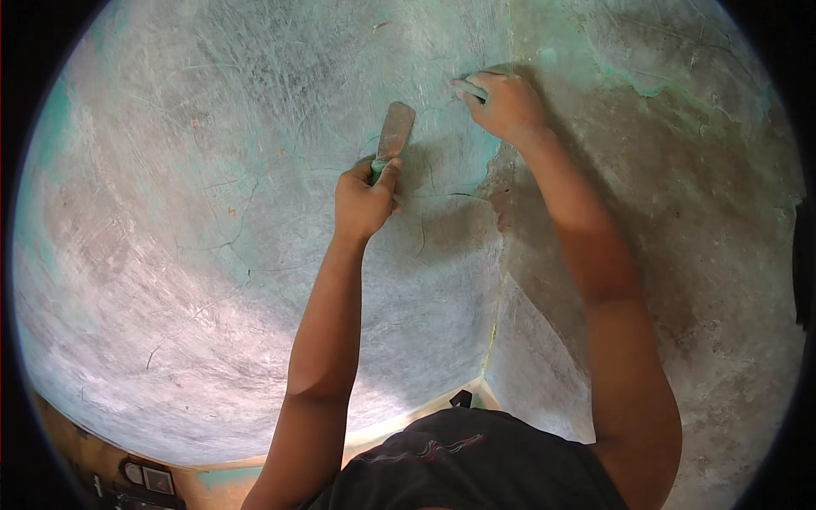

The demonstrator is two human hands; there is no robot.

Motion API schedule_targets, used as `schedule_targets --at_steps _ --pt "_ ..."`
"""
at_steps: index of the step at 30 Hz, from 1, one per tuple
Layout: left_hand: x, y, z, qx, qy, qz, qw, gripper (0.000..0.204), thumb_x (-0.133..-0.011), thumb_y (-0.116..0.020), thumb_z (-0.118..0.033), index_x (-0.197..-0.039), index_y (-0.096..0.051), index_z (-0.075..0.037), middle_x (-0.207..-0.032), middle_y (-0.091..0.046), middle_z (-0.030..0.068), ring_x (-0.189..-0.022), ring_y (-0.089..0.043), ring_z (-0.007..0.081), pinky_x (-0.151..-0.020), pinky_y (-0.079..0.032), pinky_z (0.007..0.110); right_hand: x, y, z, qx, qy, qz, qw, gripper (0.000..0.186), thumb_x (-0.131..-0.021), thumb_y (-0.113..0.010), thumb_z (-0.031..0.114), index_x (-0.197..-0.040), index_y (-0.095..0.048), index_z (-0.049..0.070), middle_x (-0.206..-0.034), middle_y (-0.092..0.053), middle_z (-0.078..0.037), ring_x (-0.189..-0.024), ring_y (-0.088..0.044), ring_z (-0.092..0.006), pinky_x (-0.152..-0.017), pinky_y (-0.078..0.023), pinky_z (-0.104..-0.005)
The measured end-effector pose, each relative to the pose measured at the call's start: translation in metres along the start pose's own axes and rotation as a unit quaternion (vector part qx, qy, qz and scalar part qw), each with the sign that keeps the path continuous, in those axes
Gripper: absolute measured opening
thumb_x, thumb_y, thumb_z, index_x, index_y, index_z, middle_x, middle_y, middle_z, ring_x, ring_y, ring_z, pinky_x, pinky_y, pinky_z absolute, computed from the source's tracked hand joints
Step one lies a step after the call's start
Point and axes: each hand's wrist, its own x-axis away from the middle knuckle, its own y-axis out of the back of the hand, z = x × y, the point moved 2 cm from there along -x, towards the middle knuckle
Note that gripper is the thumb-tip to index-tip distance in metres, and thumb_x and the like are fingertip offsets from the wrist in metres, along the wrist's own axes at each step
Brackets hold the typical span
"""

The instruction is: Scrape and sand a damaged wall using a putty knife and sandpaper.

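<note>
My left hand [365, 200] is closed around the green handle of a putty knife [396, 129]. Its worn, brownish blade points up, in front of the wall. Higher up and to the right, my right hand [510, 106] is closed with its fingertips against the wall, just left of the corner line. A small, flat, greyish piece [470, 89] shows between its fingers; its kind I cannot make out. Around both hands the wall [280, 212] is scraped, with patchy turquoise and grey paint and several thin cracks.
A second wall surface [680, 187], brownish grey with peeling turquoise edges, meets the first at a vertical corner on the right. Broken plaster [500, 208] marks that corner. Small framed items [157, 480] and dark objects stand at the lower left. A small black object [461, 399] lies low by the corner.
</note>
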Motion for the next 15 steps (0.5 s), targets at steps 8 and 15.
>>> schedule_targets --at_steps 8,15 --pt "0.004 -0.003 -0.002 -0.020 0.006 -0.001 1.000 0.033 -0.091 -0.066 -0.027 -0.082 -0.066 0.004 -0.064 -0.064 0.0071 -0.047 -0.059 0.0131 -0.047 -0.045 0.028 0.009 -0.004 -0.006 -0.024 0.038 -0.016 0.999 0.023 -0.084 -0.068 0.031 -0.095 -0.071 0.010 -0.085 -0.066 -0.016 -0.079 -0.063 -0.0378 -0.069 -0.051 -0.0448" --pt "0.000 -0.001 0.002 -0.020 -0.003 -0.010 1.000 0.033 -0.091 -0.067 -0.027 -0.078 -0.064 0.004 -0.063 -0.063 0.0071 -0.046 -0.058 0.0133 -0.045 -0.044 0.028 0.031 -0.010 0.001 -0.114 -0.145 -0.075 0.980 0.023 -0.087 -0.068 0.027 -0.096 -0.068 0.005 -0.090 -0.068 -0.017 -0.069 -0.065 -0.0304 -0.066 -0.052 -0.0386"
